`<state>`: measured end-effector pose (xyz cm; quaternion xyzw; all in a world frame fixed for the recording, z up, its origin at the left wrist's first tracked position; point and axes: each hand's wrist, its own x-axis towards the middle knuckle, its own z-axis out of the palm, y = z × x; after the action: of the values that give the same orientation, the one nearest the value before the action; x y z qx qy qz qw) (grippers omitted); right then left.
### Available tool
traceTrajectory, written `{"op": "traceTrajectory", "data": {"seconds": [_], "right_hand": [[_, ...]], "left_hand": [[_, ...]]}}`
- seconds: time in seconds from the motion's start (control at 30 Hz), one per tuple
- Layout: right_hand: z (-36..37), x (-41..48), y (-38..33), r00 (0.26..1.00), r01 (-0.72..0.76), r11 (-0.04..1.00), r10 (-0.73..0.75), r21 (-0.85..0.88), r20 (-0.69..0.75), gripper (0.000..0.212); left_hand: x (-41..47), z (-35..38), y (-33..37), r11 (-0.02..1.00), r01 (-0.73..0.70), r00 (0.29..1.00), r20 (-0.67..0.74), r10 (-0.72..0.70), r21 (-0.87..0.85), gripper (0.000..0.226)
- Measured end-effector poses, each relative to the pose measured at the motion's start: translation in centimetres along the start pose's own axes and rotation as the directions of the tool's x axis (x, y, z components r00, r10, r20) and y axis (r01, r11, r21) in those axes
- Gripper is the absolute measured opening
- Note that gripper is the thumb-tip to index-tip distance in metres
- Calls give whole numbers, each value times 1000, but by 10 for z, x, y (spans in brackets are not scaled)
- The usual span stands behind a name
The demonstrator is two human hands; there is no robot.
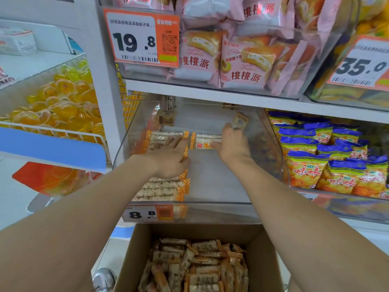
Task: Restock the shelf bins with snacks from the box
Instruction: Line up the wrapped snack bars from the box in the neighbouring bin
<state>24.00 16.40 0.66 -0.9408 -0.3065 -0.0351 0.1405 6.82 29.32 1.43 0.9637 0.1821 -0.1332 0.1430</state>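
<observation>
A clear plastic shelf bin [221, 209] at mid height holds a row of rice snack bars [162, 190] with orange-checked ends along its left side. My left hand [168, 159] lies flat on that row, fingers straight and pointing toward the back. My right hand [231, 144] grips the right end of one snack bar [205, 141] near the back middle of the bin, just above its bare floor. Below the bin stands an open cardboard box [265, 260] with several more of the same bars [200, 268] piled loosely inside.
The bin above holds pink peach-pie packets [244, 66] behind a 19.8 price tag [136, 39]. Blue and orange snack bags [328, 157] fill the bin to the right. A wire basket of yellow jelly cups [56, 104] sits to the left. An 8.8 tag [147, 213] hangs on the bin's front.
</observation>
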Motion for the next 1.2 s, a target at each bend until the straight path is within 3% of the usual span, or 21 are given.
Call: {"op": "traceTrajectory", "data": {"seconds": [0.17, 0.47, 0.7, 0.83, 0.93, 1.03, 1.1, 1.2], "right_hand": [[3, -1, -6, 999, 44, 984, -47, 172, 10, 48], [-17, -20, -3, 999, 28, 994, -23, 102, -49, 48], [-89, -120, -10, 929, 370, 911, -364, 180, -67, 18], [-119, -206, 5, 850, 473, 839, -515, 268, 111, 10], [-107, -248, 21, 745, 538, 830, -550, 147, 378, 9], [-75, -276, 34, 587, 612, 791, -432, -25, 685, 12], [-52, -287, 41, 516, 628, 776, -366, -52, 775, 12], [-22, -297, 45, 491, 622, 780, -322, -67, 810, 13]], "left_hand": [[-1, -1, 3, 1000, 10, 1000, 11, -11, 27, 71], [-13, -13, 23, 988, 19, 992, -124, 1, 152, 64], [-93, -21, 58, 977, -199, 891, -403, 211, 72, 28], [-164, -6, 83, 965, -264, 846, -483, 225, -12, 19], [-198, 19, 94, 935, -355, 870, -370, 327, -8, 18], [-201, 65, 96, 932, -358, 927, -100, 363, 64, 14], [-192, 100, 99, 946, -299, 950, 127, 284, 122, 10], [-175, 153, 98, 961, -223, 930, 332, 159, 164, 19]]}}
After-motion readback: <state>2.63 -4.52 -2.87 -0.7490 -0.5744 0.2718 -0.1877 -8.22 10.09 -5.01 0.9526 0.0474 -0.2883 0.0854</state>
